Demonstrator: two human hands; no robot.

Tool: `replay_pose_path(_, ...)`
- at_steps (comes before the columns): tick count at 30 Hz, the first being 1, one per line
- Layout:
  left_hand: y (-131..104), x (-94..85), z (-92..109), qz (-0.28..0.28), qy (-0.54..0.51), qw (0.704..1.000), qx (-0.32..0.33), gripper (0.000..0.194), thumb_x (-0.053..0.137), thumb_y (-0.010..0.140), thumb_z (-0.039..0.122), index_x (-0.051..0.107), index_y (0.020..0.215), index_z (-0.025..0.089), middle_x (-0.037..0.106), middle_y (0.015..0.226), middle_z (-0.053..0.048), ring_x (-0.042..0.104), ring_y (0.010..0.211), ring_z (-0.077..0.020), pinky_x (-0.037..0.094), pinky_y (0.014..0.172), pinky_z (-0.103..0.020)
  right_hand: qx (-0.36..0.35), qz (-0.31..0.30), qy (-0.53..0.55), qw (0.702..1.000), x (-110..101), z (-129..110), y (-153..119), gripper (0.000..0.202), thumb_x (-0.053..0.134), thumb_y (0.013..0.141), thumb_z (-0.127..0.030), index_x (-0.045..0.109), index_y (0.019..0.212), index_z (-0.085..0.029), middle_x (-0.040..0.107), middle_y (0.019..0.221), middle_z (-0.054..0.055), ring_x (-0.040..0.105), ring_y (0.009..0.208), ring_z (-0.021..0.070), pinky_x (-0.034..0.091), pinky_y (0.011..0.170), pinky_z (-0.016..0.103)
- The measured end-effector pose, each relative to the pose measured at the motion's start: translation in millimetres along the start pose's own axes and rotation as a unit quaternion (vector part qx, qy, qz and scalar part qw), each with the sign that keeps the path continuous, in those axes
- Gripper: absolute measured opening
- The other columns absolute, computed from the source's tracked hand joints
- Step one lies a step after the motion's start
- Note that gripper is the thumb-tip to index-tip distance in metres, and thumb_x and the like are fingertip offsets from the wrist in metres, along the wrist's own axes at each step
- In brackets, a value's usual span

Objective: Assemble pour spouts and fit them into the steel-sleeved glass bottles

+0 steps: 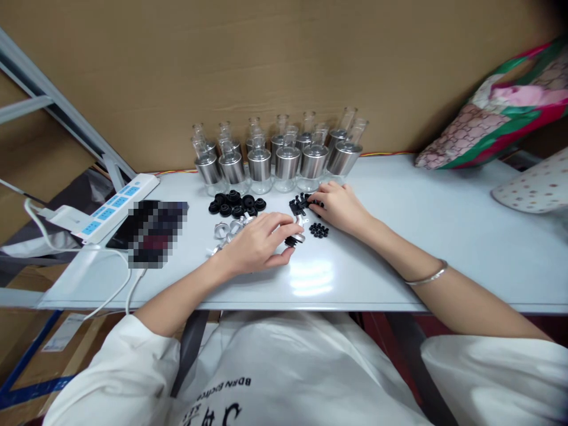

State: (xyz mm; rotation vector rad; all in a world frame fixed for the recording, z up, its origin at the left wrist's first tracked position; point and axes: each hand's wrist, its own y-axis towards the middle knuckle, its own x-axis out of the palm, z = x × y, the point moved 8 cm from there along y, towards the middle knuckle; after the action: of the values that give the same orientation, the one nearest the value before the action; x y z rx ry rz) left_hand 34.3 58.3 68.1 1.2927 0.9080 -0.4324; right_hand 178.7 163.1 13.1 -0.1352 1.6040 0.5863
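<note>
My left hand (266,239) pinches a bottle pourer top (294,239) with a silver metal cap and a ribbed black stopper. Under and behind that hand lie several silver metal caps (222,231), partly covered by it. My right hand (336,204) has its fingertips closed down at a pile of small black lever-like pieces (299,204); what it grips there, if anything, is hidden. Between the hands, nearer to the right one, sits a cluster of tiny black caps (319,230). Several round black rubber stoppers (235,203) lie beyond my left hand.
Two rows of glass bottles with metal sleeves (287,163) stand at the back of the white table (421,248). On the left are a power strip (119,204), white cables and a blurred-out phone-like device (155,234). A patterned bag (483,118) and a dotted white object (536,186) are at right.
</note>
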Motion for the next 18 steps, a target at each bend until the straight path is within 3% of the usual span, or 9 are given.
replay_pose_path(11, -3, 14.0, -4, -0.050, 0.022, 0.998, -0.016, 0.025, 0.040, 0.094, 0.023, 0.039, 0.118, 0.018, 0.054, 0.107, -0.011, 0.057, 0.094, -0.0199, 0.051, 0.078, -0.034, -0.006, 0.005, 0.043, 0.999, -4, -1, -2, 0.010, 0.053, 0.083, -0.020, 0.061, 0.079, -0.016, 0.064, 0.087, 0.012, 0.055, 0.088, 0.0282, 0.034, 0.070, 0.036)
replay_pose_path(14, -5, 16.9, -7, -0.052, 0.022, 0.998, -0.024, 0.025, 0.041, 0.094, 0.023, 0.037, 0.118, 0.018, 0.053, 0.108, -0.011, 0.056, 0.095, -0.0204, 0.051, 0.080, -0.036, -0.014, 0.069, 0.132, 0.989, -23, -5, -6, 0.006, 0.053, 0.080, -0.018, 0.058, 0.076, -0.017, 0.063, 0.079, 0.009, 0.056, 0.079, 0.0232, 0.039, 0.069, 0.033)
replay_pose_path(18, -6, 17.6, -10, -0.052, -0.010, 0.998, -0.041, 0.026, 0.036, 0.096, 0.024, 0.033, 0.121, 0.017, 0.053, 0.111, -0.014, 0.057, 0.096, -0.0207, 0.051, 0.081, -0.037, -0.013, 0.189, 0.270, 0.944, -61, -16, -20, 0.005, 0.056, 0.078, -0.017, 0.053, 0.075, -0.020, 0.059, 0.068, 0.000, 0.054, 0.062, 0.0147, 0.041, 0.060, 0.026)
